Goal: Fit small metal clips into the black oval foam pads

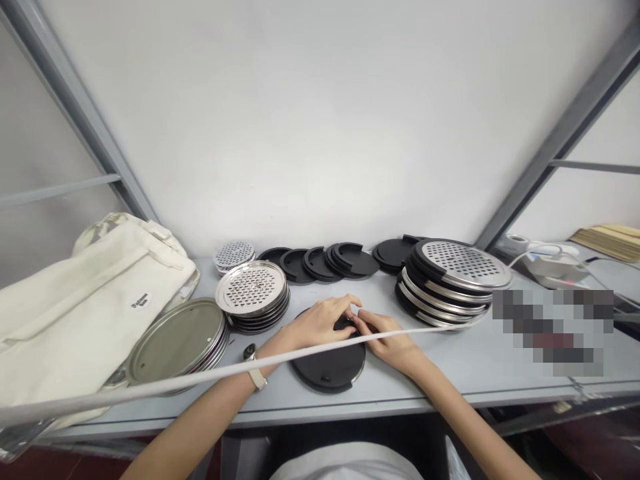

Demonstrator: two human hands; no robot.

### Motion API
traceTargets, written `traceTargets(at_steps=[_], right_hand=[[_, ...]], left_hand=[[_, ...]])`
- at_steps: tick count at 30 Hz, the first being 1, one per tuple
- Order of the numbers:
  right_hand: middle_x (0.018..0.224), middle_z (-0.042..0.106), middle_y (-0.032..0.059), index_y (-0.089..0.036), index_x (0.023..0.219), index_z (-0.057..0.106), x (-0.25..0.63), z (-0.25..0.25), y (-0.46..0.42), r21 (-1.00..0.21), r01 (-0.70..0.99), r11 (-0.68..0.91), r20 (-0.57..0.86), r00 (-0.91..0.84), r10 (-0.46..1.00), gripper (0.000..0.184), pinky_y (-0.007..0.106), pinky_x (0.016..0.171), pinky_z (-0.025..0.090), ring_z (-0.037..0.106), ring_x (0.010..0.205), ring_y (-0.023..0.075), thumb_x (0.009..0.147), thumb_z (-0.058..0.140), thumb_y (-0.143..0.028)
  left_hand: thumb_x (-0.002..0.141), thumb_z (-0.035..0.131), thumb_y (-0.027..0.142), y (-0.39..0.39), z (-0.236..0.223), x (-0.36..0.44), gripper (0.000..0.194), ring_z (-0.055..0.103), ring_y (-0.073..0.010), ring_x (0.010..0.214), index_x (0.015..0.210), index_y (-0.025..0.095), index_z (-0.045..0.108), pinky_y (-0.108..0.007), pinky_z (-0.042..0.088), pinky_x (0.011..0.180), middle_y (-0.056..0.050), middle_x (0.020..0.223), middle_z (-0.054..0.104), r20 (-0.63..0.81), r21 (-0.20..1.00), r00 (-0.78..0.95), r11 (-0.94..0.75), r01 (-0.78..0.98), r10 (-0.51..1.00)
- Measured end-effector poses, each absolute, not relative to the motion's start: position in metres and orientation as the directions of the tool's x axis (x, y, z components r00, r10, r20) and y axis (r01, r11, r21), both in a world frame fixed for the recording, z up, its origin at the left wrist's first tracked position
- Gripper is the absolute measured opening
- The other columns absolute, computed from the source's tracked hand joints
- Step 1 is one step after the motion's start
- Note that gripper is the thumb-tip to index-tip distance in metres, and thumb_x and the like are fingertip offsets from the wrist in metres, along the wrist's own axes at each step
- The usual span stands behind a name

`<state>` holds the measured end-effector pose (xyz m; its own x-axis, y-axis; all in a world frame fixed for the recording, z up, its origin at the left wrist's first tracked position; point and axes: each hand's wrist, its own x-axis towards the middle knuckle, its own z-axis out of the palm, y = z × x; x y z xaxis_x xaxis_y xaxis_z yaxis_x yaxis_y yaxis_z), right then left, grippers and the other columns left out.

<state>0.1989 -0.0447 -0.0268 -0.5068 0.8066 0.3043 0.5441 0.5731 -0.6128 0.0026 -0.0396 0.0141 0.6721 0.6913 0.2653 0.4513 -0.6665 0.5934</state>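
A round black plastic disc [330, 363] with a raised rim along part of its edge lies flat on the table in front of me. My left hand [323, 325] reaches over its far part, wearing a watch, its fingers curled and bent towards the fingertips of the other hand. From the right, my right hand [386, 340] meets it with thumb and fingers pinched together at the disc's right side. Something tiny may be between the fingertips, too small to make out. A blurred white cable [295, 355] crosses the view in front of both hands.
Left of the disc are a stack of perforated metal plates [253, 288], a smaller stack [234, 255] and olive round lids [177, 340]. Black discs [357, 260] line the wall. A tall stack of rimmed perforated plates [457, 263] stands right. A cream bag [95, 300] lies far left.
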Motion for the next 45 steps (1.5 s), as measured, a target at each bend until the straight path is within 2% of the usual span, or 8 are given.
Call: traceTargets(at_steps=[11,17,21,26,31,37,41,45], right_hand=[[0.062,0.055,0.0002,-0.021,0.075,0.049,0.2040,-0.0317,-0.0501,-0.577,0.602,0.552,0.270,-0.497,0.825,0.027,0.026,0.052,0.035,0.047,0.053,0.0144,0.095,0.037,-0.034],[0.093,0.069,0.0084,-0.020,0.108,0.057,0.2041,-0.0313,-0.0509,-0.640,0.530,0.557,0.285,-0.509,0.812,0.028,0.029,0.071,0.047,0.064,0.079,0.0204,0.096,0.034,-0.031],[0.093,0.070,0.0097,-0.019,0.107,0.058,0.2029,-0.0323,-0.0489,-0.635,0.549,0.544,0.265,-0.506,0.821,0.029,0.031,0.071,0.048,0.065,0.080,0.0223,0.096,0.035,-0.032],[0.103,0.069,0.0099,-0.019,0.112,0.058,0.2014,-0.0324,-0.0483,-0.662,0.505,0.554,0.295,-0.503,0.812,0.029,0.030,0.077,0.049,0.066,0.091,0.0223,0.096,0.036,-0.030],[0.097,0.071,0.0088,-0.018,0.108,0.061,0.2007,-0.0314,-0.0488,-0.667,0.501,0.551,0.294,-0.503,0.813,0.029,0.029,0.073,0.050,0.067,0.083,0.0215,0.096,0.037,-0.030],[0.118,0.065,0.0112,-0.019,0.122,0.056,0.1991,-0.0350,-0.0464,-0.681,0.465,0.566,0.322,-0.505,0.801,0.033,0.033,0.089,0.048,0.062,0.107,0.0247,0.095,0.039,-0.029],[0.104,0.070,0.0103,-0.018,0.113,0.060,0.1994,-0.0338,-0.0477,-0.666,0.493,0.559,0.302,-0.507,0.807,0.031,0.031,0.080,0.049,0.066,0.091,0.0231,0.095,0.038,-0.029],[0.088,0.069,0.0077,-0.016,0.104,0.061,0.1994,-0.0318,-0.0488,-0.655,0.510,0.557,0.284,-0.517,0.808,0.028,0.027,0.068,0.046,0.062,0.071,0.0186,0.094,0.038,-0.028]], left_hand=[[0.085,0.054,0.020,-0.0392,0.0130,0.0022,0.040,0.062,-0.0170,0.091,0.123,0.021,0.041,-0.028,0.048,0.080,-0.003,0.099,0.064,0.239,0.594,0.692,-0.666,0.450,0.681],[0.084,0.053,0.016,-0.0401,0.0104,0.0041,0.037,0.057,-0.0188,0.105,0.120,0.020,0.045,-0.032,0.047,0.091,-0.008,0.116,0.058,0.303,0.527,0.690,-0.719,0.454,0.657],[0.085,0.052,0.017,-0.0414,0.0107,0.0040,0.036,0.055,-0.0202,0.109,0.120,0.020,0.044,-0.035,0.045,0.094,-0.009,0.118,0.055,0.329,0.491,0.687,-0.738,0.462,0.648],[0.085,0.051,0.017,-0.0423,0.0119,0.0039,0.030,0.054,-0.0206,0.108,0.115,0.020,0.047,-0.035,0.044,0.096,-0.008,0.115,0.056,0.354,0.435,0.692,-0.766,0.474,0.629],[0.086,0.050,0.017,-0.0430,0.0143,0.0040,0.027,0.053,-0.0202,0.107,0.113,0.019,0.047,-0.035,0.042,0.097,-0.008,0.112,0.056,0.366,0.411,0.701,-0.782,0.468,0.612],[0.085,0.051,0.019,-0.0412,0.0122,0.0049,0.015,0.055,-0.0192,0.092,0.100,0.017,0.049,-0.031,0.046,0.085,-0.007,0.098,0.057,0.369,0.362,0.696,-0.785,0.503,0.616],[0.084,0.052,0.018,-0.0384,0.0079,0.0052,0.017,0.054,-0.0189,0.090,0.100,0.017,0.048,-0.031,0.046,0.083,-0.006,0.096,0.056,0.379,0.360,0.696,-0.790,0.497,0.610],[0.084,0.052,0.018,-0.0374,0.0072,0.0051,0.017,0.055,-0.0188,0.092,0.100,0.018,0.048,-0.030,0.045,0.085,-0.006,0.098,0.058,0.385,0.373,0.698,-0.793,0.482,0.604]])
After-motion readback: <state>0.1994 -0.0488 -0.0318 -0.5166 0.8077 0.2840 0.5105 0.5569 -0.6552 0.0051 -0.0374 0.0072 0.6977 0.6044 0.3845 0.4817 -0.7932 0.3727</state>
